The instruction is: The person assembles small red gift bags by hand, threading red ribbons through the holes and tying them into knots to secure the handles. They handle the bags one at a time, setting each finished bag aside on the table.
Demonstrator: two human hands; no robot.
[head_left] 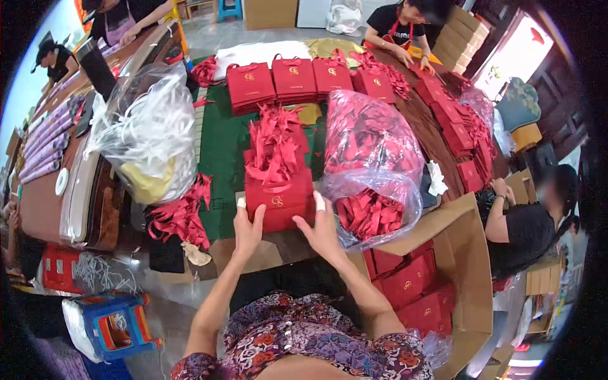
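Observation:
A stack of red paper gift bags with a gold emblem lies at the table's near edge, between my two hands. My left hand grips its left side, thumb on the front and a white covering on one fingertip. On the right side my right hand holds it the same way, also with a white-wrapped fingertip. Loose red ribbons spread over more red bags just beyond. To the right of my right hand, a clear plastic sack bulges with red ribbons.
Several stacks of red bags line the table's far side. A plastic sack of white ribbons stands left. An open cardboard box with red bags is at my right. People work around the tables; a blue-orange stool sits lower left.

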